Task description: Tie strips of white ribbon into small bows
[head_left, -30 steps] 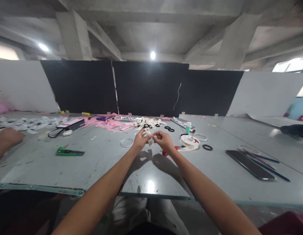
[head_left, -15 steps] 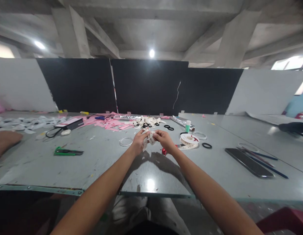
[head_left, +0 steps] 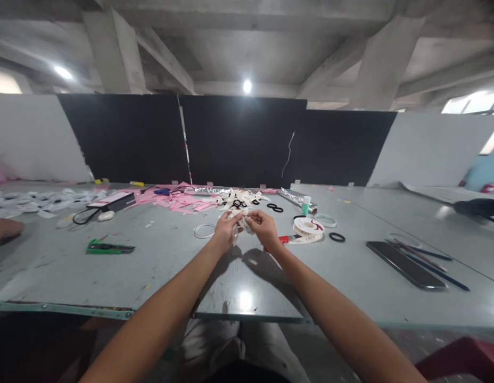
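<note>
- the person's left hand (head_left: 224, 232) and right hand (head_left: 261, 229) meet above the grey table (head_left: 171, 266), both stretched out well in front of the body.
- between them sits a piece of cream ribbon (head_left: 239, 221); the fingers of both hands are closed on it, pinching it from either side, with a short end hanging below the left hand.
- the ribbon piece is held just off the table, a little nearer than the ribbon scrap pile (head_left: 241, 199).
- a clear ring (head_left: 204, 231) lies on the table just left of the left hand.
- just right of the right hand lie a red-handled tool (head_left: 281, 240), partly hidden by the wrist, and beyond it the ribbon spool (head_left: 309, 227); a black ring (head_left: 337, 237) lies to the right of the spool.
- a small green-capped bottle (head_left: 306, 205) stands behind the spool, beside a foil roll (head_left: 297, 199).
- pink paper scraps (head_left: 179, 202) spread to the left of the ribbon scrap pile.
- a green utility knife (head_left: 109, 247) lies well to the left of the hands.
- a black phone (head_left: 404, 264) and pencils (head_left: 428, 259) lie well to the right of the spool.
- another person's hand (head_left: 3, 230) rests at the table's far left edge; how its fingers stand cannot be told.
</note>
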The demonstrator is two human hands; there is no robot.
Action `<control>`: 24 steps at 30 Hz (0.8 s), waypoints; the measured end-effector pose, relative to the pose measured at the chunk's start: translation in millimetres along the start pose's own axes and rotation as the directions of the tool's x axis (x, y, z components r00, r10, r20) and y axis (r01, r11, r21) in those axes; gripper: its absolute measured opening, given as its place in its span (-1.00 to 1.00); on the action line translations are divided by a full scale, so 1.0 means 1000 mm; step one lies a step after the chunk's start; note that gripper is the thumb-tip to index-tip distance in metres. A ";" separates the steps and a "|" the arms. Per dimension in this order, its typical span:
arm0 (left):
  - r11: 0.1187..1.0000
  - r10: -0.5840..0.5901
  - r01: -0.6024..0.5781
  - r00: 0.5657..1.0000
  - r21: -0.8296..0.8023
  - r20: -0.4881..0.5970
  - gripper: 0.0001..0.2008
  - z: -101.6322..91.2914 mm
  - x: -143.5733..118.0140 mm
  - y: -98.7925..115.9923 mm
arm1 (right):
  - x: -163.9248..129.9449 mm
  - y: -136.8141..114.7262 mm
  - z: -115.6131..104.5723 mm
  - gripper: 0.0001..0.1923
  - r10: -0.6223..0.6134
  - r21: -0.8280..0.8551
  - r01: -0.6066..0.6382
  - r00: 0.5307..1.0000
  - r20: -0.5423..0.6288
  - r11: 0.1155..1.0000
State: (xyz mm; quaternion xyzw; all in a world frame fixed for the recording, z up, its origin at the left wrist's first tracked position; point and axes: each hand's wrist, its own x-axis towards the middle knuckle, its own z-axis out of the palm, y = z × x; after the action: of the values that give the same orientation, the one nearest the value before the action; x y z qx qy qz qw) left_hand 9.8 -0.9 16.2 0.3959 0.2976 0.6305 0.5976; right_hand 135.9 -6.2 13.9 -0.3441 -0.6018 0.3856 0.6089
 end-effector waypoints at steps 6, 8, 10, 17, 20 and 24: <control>0.991 0.010 -0.014 0.999 0.132 0.035 -0.55 0.004 -0.002 -0.004 | 0.005 0.008 -0.002 -0.76 -0.069 -0.102 0.063 0.996 -0.055 0.993; 0.991 -0.008 0.004 0.999 0.131 0.032 -0.60 0.004 -0.003 -0.005 | 0.007 0.011 -0.004 -0.77 -0.088 -0.138 0.078 0.994 -0.072 0.987; 0.995 -0.027 0.023 0.999 0.093 0.038 -0.64 0.003 -0.003 -0.005 | 0.008 0.011 -0.004 -0.77 -0.095 -0.148 0.085 0.993 -0.065 0.985; 0.996 0.010 0.002 0.991 -0.090 0.132 -0.65 0.001 -0.003 -0.001 | 0.002 -0.003 -0.001 -0.82 0.049 0.009 -0.048 0.996 -0.073 0.999; 0.996 0.031 -0.012 0.973 -0.085 0.231 -0.59 0.004 -0.007 0.002 | -0.002 -0.008 -0.001 -0.81 0.151 0.079 -0.150 0.989 -0.004 0.986; 0.996 0.078 -0.086 0.973 0.027 0.219 -0.53 0.005 -0.006 0.002 | -0.004 -0.012 0.000 -0.82 0.169 0.097 -0.177 0.982 0.080 0.980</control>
State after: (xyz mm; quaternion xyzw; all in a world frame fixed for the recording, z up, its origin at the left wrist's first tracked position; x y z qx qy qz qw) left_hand 12.6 -7.6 19.3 0.4854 0.2253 0.6020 0.5926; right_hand 137.1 -15.3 22.3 -0.3491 -0.5701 0.4797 0.5683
